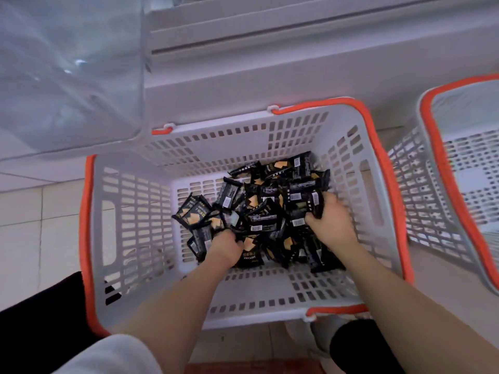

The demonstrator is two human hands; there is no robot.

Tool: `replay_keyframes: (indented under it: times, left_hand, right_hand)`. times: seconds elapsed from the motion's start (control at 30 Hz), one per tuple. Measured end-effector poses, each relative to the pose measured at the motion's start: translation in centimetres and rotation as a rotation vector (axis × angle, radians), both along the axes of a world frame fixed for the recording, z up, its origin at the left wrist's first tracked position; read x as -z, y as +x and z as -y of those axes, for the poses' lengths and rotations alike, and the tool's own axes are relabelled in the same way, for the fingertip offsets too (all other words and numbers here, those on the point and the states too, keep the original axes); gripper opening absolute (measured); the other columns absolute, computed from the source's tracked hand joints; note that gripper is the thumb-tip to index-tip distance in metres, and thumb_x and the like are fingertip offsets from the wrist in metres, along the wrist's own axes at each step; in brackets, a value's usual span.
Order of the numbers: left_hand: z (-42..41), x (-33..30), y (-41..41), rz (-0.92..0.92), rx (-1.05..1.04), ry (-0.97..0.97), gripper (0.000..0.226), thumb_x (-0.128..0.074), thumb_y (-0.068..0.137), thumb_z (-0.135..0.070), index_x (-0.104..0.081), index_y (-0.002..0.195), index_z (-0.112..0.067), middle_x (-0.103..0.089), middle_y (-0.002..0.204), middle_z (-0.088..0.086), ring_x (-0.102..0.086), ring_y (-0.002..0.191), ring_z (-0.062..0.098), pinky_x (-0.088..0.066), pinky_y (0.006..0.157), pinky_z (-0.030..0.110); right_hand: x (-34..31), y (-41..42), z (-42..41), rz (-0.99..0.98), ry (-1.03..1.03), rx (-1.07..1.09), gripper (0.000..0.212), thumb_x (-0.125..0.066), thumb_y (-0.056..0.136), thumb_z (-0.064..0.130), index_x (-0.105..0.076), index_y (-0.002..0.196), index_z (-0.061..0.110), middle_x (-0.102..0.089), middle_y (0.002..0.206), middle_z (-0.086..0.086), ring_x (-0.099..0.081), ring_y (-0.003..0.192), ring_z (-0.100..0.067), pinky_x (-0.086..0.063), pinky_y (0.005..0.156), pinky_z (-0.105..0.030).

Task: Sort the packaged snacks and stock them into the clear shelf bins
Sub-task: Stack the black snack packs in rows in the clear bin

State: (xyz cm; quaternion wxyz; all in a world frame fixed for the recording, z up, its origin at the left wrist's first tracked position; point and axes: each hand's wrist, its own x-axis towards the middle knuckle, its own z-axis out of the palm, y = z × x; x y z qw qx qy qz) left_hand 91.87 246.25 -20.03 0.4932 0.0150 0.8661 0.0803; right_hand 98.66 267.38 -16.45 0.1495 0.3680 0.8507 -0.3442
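A white slotted basket (135, 211) with an orange rim stands on the floor below me. Several small black snack packets (259, 211) with gold print lie heaped on its bottom. My left hand (225, 248) is down in the heap at its near left side, fingers curled into the packets. My right hand (330, 224) is at the heap's right side and grips a bunch of black packets between thumb and fingers. A clear plastic bin (67, 76) juts out from the shelf at the upper left, above the basket's far left corner.
A second white basket (442, 171) with an orange rim stands to the right, touching the first. White shelving (297, 49) runs across the top. Pale floor tiles (40, 225) lie to the left. My dark-clothed knees are at the bottom left and bottom right.
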Motion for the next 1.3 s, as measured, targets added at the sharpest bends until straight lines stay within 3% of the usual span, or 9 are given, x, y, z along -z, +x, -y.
replay_keyframes:
  times: [0.13,0.33,0.47,0.57,0.7,0.8,0.97,1.13,1.3]
  left_hand:
    - [-1.1,0.7,0.8,-0.059,-0.179,0.083,0.035,-0.044,0.096,-0.019,-0.039,0.128,-0.005,-0.06,0.106,0.017,-0.057,0.08,0.026,-0.043,0.062,0.032]
    - [-1.4,0.9,1.6,-0.058,-0.113,0.14,0.044,-0.056,0.091,-0.035,-0.042,0.126,-0.013,-0.045,0.127,0.014,-0.056,0.099,0.027,-0.046,0.079,0.032]
    - [-0.9,0.6,2.2,-0.097,0.048,0.193,0.03,-0.063,0.087,-0.03,-0.046,0.105,-0.013,-0.05,0.115,0.011,-0.052,0.097,0.024,-0.045,0.082,0.032]
    - [-0.2,0.1,2.6,-0.075,0.079,0.245,0.026,-0.065,0.086,-0.024,-0.042,0.095,-0.014,-0.058,0.1,0.01,-0.054,0.079,0.02,-0.046,0.071,0.033]
    - [0.5,-1.2,2.0,-0.107,-0.043,0.352,0.036,-0.063,0.087,-0.023,-0.052,0.118,-0.011,-0.063,0.107,0.006,-0.061,0.091,0.021,-0.045,0.071,0.023]
    - [1.2,-2.8,0.9,-0.085,-0.303,0.43,0.023,-0.059,0.088,-0.018,-0.057,0.11,-0.01,-0.063,0.087,0.005,-0.061,0.074,0.018,-0.049,0.064,0.027]
    - [1.2,-5.5,0.6,0.156,-0.827,0.708,0.03,-0.053,0.089,0.002,-0.046,0.114,-0.012,-0.06,0.097,0.006,-0.063,0.075,0.012,-0.055,0.071,0.023]
    - [1.2,-5.9,1.8,0.223,-0.963,0.764,0.033,-0.059,0.088,-0.004,-0.046,0.115,-0.018,-0.062,0.103,0.008,-0.066,0.088,0.019,-0.054,0.075,0.026]
    - [1.2,-5.3,2.5,0.206,-0.912,0.727,0.032,-0.061,0.087,-0.009,-0.049,0.116,-0.016,-0.063,0.106,0.006,-0.064,0.092,0.019,-0.051,0.078,0.027]
  right_hand:
    - [-1.0,0.8,0.3,-0.15,-0.601,0.355,0.037,-0.054,0.085,0.001,-0.055,0.12,0.01,-0.063,0.109,-0.001,-0.059,0.104,-0.022,-0.046,0.091,-0.034]
    - [-2.8,1.9,1.5,-0.296,-1.187,0.564,0.04,-0.035,0.078,-0.008,-0.056,0.111,-0.006,-0.071,0.087,-0.011,-0.066,0.082,-0.022,-0.055,0.073,-0.029]
    - [-2.9,2.4,2.6,-0.11,-1.032,0.65,0.023,-0.049,0.091,0.009,-0.061,0.111,0.007,-0.067,0.105,-0.011,-0.06,0.099,-0.026,-0.045,0.095,-0.044]
    - [-3.5,3.0,3.4,0.006,-0.75,0.428,0.014,-0.057,0.09,0.021,-0.062,0.103,0.021,-0.066,0.106,0.001,-0.059,0.099,-0.016,-0.044,0.079,-0.027]
    - [-4.0,3.9,4.4,0.007,-0.637,0.254,0.018,-0.058,0.091,0.022,-0.059,0.108,0.016,-0.066,0.103,0.002,-0.06,0.097,-0.014,-0.044,0.072,-0.021]
    - [-4.3,4.0,5.8,-0.026,-0.767,0.396,0.01,-0.06,0.09,0.017,-0.062,0.1,0.019,-0.068,0.099,0.004,-0.062,0.095,-0.012,-0.044,0.072,-0.022]
    - [-4.3,2.3,9.2,-0.015,-0.928,0.604,0.015,-0.058,0.091,0.01,-0.064,0.104,0.01,-0.069,0.103,-0.009,-0.062,0.102,-0.027,-0.048,0.091,-0.041]
    - [-4.3,1.0,10.6,-0.167,-1.11,1.025,0.021,-0.049,0.092,-0.002,-0.059,0.11,-0.002,-0.066,0.094,-0.015,-0.061,0.084,-0.027,-0.05,0.076,-0.036]
    - [-4.8,1.1,10.0,-0.099,-1.272,1.033,0.022,-0.048,0.096,0.01,-0.06,0.109,-0.002,-0.066,0.099,-0.018,-0.063,0.083,-0.026,-0.05,0.075,-0.034]
